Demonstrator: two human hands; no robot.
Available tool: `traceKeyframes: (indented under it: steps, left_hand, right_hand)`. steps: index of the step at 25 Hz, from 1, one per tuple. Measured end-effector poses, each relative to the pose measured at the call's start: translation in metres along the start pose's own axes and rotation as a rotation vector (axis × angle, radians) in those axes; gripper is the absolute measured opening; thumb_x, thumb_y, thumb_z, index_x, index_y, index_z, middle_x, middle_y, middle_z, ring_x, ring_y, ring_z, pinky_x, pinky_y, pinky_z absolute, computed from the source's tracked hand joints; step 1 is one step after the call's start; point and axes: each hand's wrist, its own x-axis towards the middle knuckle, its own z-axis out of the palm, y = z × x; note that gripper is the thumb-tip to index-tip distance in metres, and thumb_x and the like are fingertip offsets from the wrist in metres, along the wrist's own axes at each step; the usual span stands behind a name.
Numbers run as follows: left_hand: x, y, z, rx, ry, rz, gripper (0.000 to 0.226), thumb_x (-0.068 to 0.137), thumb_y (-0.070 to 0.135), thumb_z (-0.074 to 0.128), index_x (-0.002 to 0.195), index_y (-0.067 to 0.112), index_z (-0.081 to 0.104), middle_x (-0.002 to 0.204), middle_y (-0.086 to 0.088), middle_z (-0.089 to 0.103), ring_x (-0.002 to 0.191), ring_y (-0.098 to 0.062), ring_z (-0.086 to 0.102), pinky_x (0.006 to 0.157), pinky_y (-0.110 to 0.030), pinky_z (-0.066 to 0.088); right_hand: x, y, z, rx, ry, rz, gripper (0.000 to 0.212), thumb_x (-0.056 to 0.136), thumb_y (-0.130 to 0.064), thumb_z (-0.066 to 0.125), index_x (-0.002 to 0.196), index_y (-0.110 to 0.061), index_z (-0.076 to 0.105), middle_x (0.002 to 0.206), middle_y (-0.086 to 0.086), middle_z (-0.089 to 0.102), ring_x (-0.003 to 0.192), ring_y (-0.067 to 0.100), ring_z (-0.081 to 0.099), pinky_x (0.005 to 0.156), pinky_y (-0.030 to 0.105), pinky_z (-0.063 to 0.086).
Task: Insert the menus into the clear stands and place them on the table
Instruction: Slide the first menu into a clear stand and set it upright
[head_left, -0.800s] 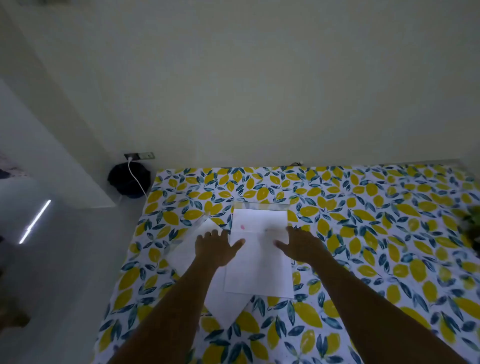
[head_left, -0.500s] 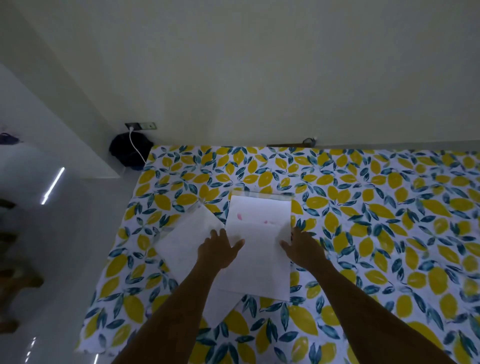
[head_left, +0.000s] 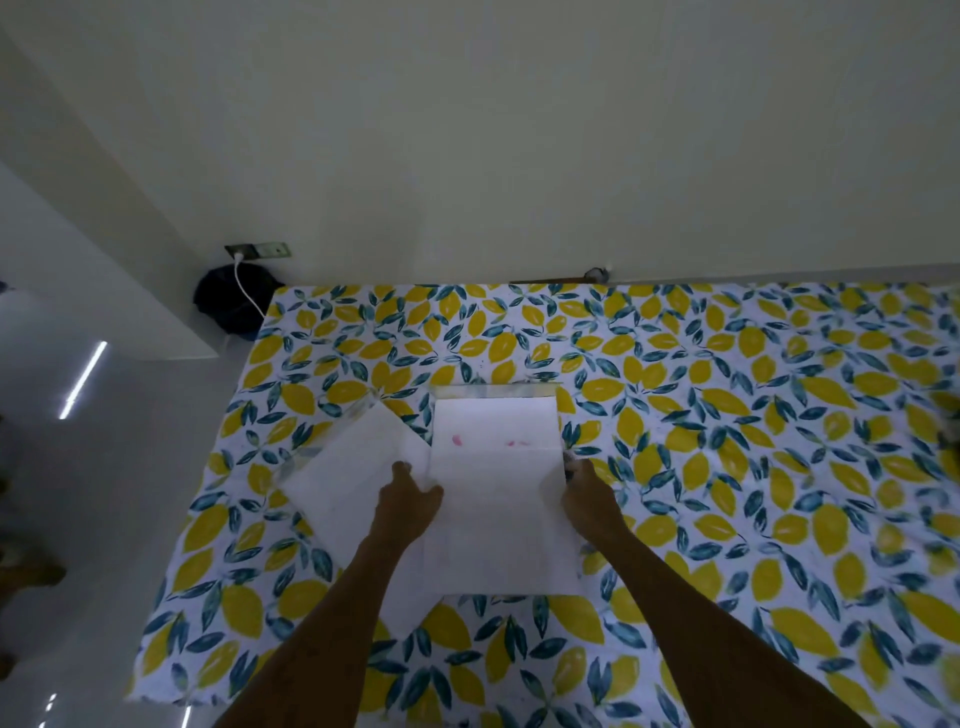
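A white menu sheet (head_left: 496, 457) with faint pink marks lies in the middle of the lemon-print table (head_left: 727, 415). Its far end sits in a clear stand (head_left: 496, 389) that lies flat; the stand's rim shows just beyond the paper. My left hand (head_left: 410, 501) pinches the sheet's left edge with fingers curled. My right hand (head_left: 589, 493) grips the right edge, where the paper bends up a little. A second white menu (head_left: 353, 473) lies turned at an angle to the left, partly under my left hand and the first sheet.
The table's left edge (head_left: 208, 493) drops to a shiny grey floor. A dark bag (head_left: 228, 306) and a plugged-in white cable sit by the wall socket at the back left. The pale wall runs along the table's far edge.
Both hands slid outward from resting flat on the central sheet to its left and right edges, and their fingers curled onto it. My view moved closer to the table.
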Motion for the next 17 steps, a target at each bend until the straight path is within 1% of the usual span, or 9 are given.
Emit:
traceKeyframes:
  steps: [1, 3, 5, 8, 9, 11, 13, 15, 17]
  left_hand:
    - [-0.005, -0.001, -0.001, -0.017, -0.017, 0.013, 0.058, 0.085, 0.02, 0.064, 0.135, 0.009, 0.037, 0.125, -0.027, 0.058, 0.112, -0.044, 0.059, 0.095, -0.047, 0.05]
    - [-0.022, -0.002, -0.005, -0.012, -0.052, 0.071, 0.054, 0.081, 0.009, 0.058, 0.131, 0.014, 0.04, 0.114, -0.024, 0.065, 0.103, -0.043, 0.063, 0.09, -0.044, 0.053]
    - [-0.039, -0.005, -0.006, 0.045, -0.076, 0.206, 0.048, 0.08, 0.004, 0.056, 0.126, 0.016, 0.048, 0.107, -0.018, 0.071, 0.1, -0.038, 0.066, 0.085, -0.036, 0.052]
    - [-0.073, -0.009, -0.004, 0.084, -0.065, 0.393, 0.038, 0.081, 0.005, 0.06, 0.117, 0.015, 0.063, 0.104, -0.007, 0.074, 0.096, -0.025, 0.069, 0.076, -0.02, 0.047]
    - [-0.083, -0.008, -0.003, 0.07, -0.073, 0.426, 0.032, 0.082, 0.006, 0.06, 0.113, 0.015, 0.066, 0.103, -0.006, 0.074, 0.095, -0.024, 0.069, 0.076, -0.019, 0.048]
    - [-0.105, -0.008, 0.002, 0.028, -0.08, 0.502, 0.025, 0.083, 0.012, 0.057, 0.105, 0.012, 0.068, 0.098, -0.009, 0.073, 0.093, -0.027, 0.069, 0.081, -0.03, 0.055]
    - [-0.119, -0.012, 0.009, 0.035, -0.055, 0.62, 0.035, 0.079, 0.021, 0.052, 0.105, 0.005, 0.07, 0.094, -0.014, 0.074, 0.087, -0.031, 0.07, 0.08, -0.042, 0.057]
    - [-0.125, -0.014, 0.014, 0.034, -0.044, 0.685, 0.032, 0.078, 0.021, 0.055, 0.098, 0.007, 0.075, 0.091, -0.013, 0.076, 0.082, -0.028, 0.071, 0.077, -0.042, 0.058]
    - [-0.126, -0.011, 0.014, -0.005, -0.048, 0.698, 0.025, 0.08, 0.017, 0.062, 0.1, 0.015, 0.077, 0.095, -0.009, 0.077, 0.083, -0.021, 0.071, 0.078, -0.035, 0.058]
  right_hand:
    - [-0.005, 0.005, -0.006, 0.014, 0.014, -0.002, 0.031, 0.089, -0.005, 0.042, 0.119, -0.008, 0.05, 0.109, 0.015, 0.063, 0.103, 0.036, 0.06, 0.072, 0.034, 0.039]
    - [-0.022, 0.018, -0.018, 0.044, 0.071, -0.029, 0.023, 0.092, -0.009, 0.044, 0.112, -0.011, 0.054, 0.107, 0.014, 0.066, 0.099, 0.035, 0.062, 0.073, 0.037, 0.044]
    - [-0.045, 0.031, -0.031, 0.089, 0.123, -0.07, 0.015, 0.092, -0.014, 0.05, 0.103, -0.015, 0.06, 0.106, 0.012, 0.069, 0.095, 0.033, 0.065, 0.078, 0.043, 0.051]
    - [-0.086, 0.049, -0.049, 0.39, 0.155, -0.004, 0.009, 0.084, -0.022, 0.063, 0.08, -0.029, 0.068, 0.095, 0.008, 0.073, 0.082, 0.028, 0.068, 0.072, 0.042, 0.053]
    - [-0.097, 0.055, -0.055, 0.488, 0.16, 0.026, 0.008, 0.081, -0.021, 0.065, 0.078, -0.027, 0.069, 0.092, 0.01, 0.074, 0.077, 0.027, 0.067, 0.069, 0.041, 0.053]
    - [-0.117, 0.062, -0.066, 0.584, 0.159, 0.026, 0.009, 0.078, -0.011, 0.068, 0.082, -0.018, 0.072, 0.092, 0.014, 0.074, 0.073, 0.026, 0.065, 0.067, 0.041, 0.052]
    - [-0.136, 0.065, -0.077, 0.621, 0.163, -0.005, 0.011, 0.076, -0.003, 0.069, 0.084, -0.008, 0.075, 0.087, 0.012, 0.074, 0.073, 0.024, 0.065, 0.069, 0.041, 0.052]
    - [-0.146, 0.065, -0.091, 0.65, 0.153, -0.04, 0.025, 0.077, 0.006, 0.063, 0.079, -0.013, 0.079, 0.087, 0.01, 0.075, 0.076, 0.027, 0.068, 0.074, 0.043, 0.055]
    - [-0.147, 0.065, -0.105, 0.693, 0.102, -0.091, 0.037, 0.078, 0.014, 0.058, 0.081, -0.014, 0.08, 0.094, 0.016, 0.075, 0.086, 0.035, 0.069, 0.081, 0.05, 0.055]
